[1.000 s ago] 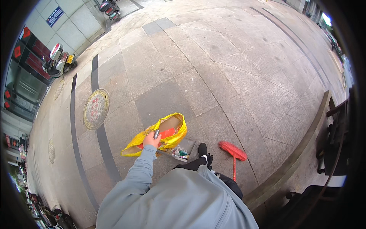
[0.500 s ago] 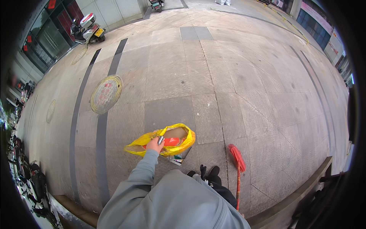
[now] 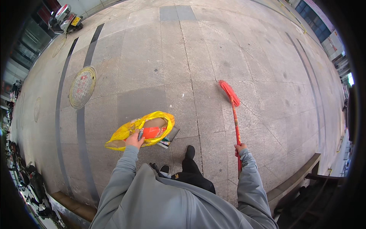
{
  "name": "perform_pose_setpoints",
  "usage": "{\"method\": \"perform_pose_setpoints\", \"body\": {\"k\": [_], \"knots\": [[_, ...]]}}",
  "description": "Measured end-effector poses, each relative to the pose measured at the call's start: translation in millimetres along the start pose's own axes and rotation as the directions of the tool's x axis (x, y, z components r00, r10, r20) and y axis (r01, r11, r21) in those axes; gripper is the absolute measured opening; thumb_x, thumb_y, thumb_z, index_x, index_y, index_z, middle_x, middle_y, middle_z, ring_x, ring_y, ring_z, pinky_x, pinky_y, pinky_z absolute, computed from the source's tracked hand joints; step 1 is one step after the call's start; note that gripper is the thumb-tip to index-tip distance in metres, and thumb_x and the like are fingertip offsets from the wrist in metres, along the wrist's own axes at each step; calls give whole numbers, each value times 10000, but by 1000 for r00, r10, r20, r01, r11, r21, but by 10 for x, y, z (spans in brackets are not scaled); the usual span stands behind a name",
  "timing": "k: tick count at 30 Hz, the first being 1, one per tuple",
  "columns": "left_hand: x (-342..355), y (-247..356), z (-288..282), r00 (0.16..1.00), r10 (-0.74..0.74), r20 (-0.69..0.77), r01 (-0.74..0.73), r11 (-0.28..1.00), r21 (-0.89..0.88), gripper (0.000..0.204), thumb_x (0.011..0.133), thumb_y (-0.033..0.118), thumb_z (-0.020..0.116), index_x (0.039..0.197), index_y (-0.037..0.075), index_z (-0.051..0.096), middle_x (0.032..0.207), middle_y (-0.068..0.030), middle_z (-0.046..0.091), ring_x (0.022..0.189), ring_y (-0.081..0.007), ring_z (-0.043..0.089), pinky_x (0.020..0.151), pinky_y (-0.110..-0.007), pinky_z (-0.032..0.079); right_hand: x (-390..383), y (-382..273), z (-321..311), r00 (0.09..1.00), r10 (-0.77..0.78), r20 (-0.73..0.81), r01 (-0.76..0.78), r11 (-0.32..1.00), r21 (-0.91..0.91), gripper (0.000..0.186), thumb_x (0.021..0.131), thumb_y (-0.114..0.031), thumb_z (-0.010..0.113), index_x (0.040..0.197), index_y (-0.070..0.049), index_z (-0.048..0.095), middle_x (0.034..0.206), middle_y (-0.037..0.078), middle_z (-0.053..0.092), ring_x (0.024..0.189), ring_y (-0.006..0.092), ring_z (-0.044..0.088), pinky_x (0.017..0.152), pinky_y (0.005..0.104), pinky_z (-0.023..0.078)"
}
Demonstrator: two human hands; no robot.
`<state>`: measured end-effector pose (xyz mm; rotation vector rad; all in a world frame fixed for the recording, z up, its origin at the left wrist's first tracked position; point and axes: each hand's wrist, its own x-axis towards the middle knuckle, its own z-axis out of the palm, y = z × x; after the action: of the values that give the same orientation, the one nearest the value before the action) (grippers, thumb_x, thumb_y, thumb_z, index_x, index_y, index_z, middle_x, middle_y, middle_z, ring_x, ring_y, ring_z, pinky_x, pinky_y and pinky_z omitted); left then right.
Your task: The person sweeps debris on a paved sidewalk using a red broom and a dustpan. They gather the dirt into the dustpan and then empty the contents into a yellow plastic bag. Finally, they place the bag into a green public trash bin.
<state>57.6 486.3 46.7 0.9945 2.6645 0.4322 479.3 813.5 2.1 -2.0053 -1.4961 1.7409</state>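
Note:
My left hand (image 3: 135, 140) is closed round a grey-tipped handle (image 3: 141, 133) at the near rim of a yellow plastic bag (image 3: 124, 131). Inside the bag's open mouth are brown cardboard (image 3: 155, 122) and something red (image 3: 151, 133). Partly hidden below the bag, a dark flat pan (image 3: 172, 133) with small colourful bits shows; whether the handle belongs to it is hidden. In my right hand (image 3: 240, 148) is the red handle of a broom (image 3: 236, 124), gripped near its upper end. The broom's red head (image 3: 229, 92) is out in front, over the paving.
Stone paving (image 3: 213, 122) spreads ahead, with a round manhole cover (image 3: 82, 87) at the left. A scooter (image 3: 65, 20) is parked at the far left by a building. Behind me runs a low brown ledge (image 3: 293, 179). Several two-wheelers (image 3: 34, 179) stand at the left edge.
The broom has swung forward from beside my right leg, and my right hand on its handle has come into view. My feet have shifted and the bag sits further left in view.

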Motion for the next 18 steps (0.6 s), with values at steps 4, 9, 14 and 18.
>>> {"method": "perform_pose_setpoints", "body": {"k": [4,9,14,18], "knots": [[167,388,160,997,77,18,-78,995,63,468,645,341,566,982,33,464,737,-158,546,681,-298,529,615,-364,423,469,-474,182,999,-3,44,16,960,-280,180,700,-133,521,717,9,412,447,85,454,334,179,442,312,308,388],[174,795,397,996,2,88,-7,998,59,413,645,336,564,887,16,467,731,-158,542,667,-295,530,605,-366,424,-320,-335,337,981,160,109,-20,643,-766,383,666,-120,498,957,30,299,619,170,547,512,241,569,465,332,470],[184,900,411,992,-91,86,86,995,58,374,651,328,554,853,25,473,729,-153,543,665,-292,531,593,-366,425,-1372,103,-193,847,142,512,228,773,-592,329,645,-154,555,862,-3,359,545,132,493,391,219,491,365,322,401],[234,707,434,995,-96,33,95,994,50,346,666,318,537,857,34,486,721,-150,545,665,-294,531,597,-366,426,-1491,165,-296,824,73,561,407,612,-678,351,598,-233,585,851,-46,430,701,164,512,706,334,505,633,394,394]]}}
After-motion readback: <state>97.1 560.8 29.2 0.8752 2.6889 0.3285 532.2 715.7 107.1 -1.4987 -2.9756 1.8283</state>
